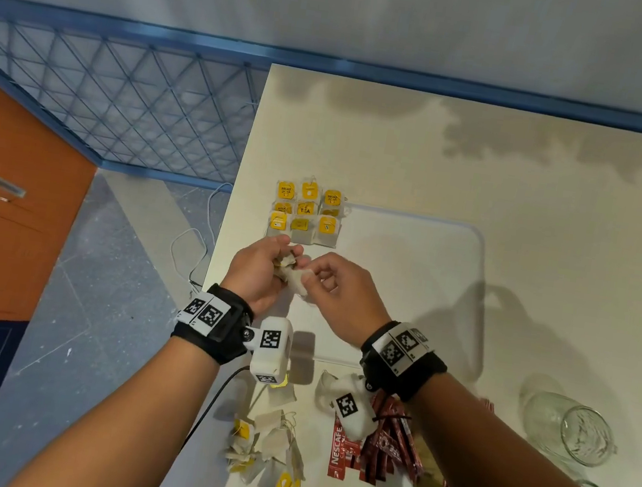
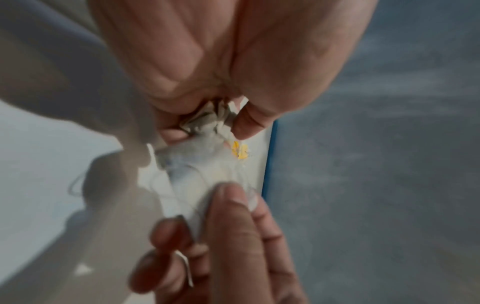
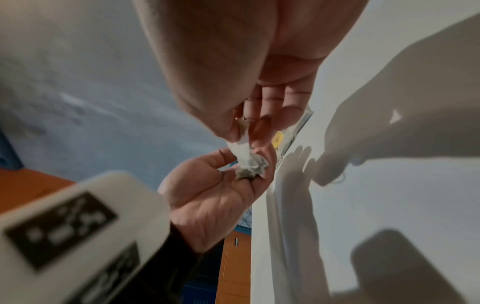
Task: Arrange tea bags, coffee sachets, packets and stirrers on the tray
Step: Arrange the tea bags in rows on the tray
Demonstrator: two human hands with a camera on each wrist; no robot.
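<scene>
Hands meet above the white tray's [image 1: 476,240] near-left corner, sharing one crumpled tea bag [image 1: 293,274]: left hand [image 1: 255,271] curls around its bunched end, right hand [image 1: 340,287] pinches its free edge. Nine yellow-tagged tea bags [image 1: 306,213] sit at 12 o'clock; loose tea bags [image 1: 270,448] and Nescafe sachets [image 1: 373,444] lie at 6 o'clock.

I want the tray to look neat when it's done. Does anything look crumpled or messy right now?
Yes. The tea bag pinched between the left hand and right hand is scrunched, unlike the flat grid of tea bags on the tray. The loose tea bags near the table's front edge lie tangled.
</scene>
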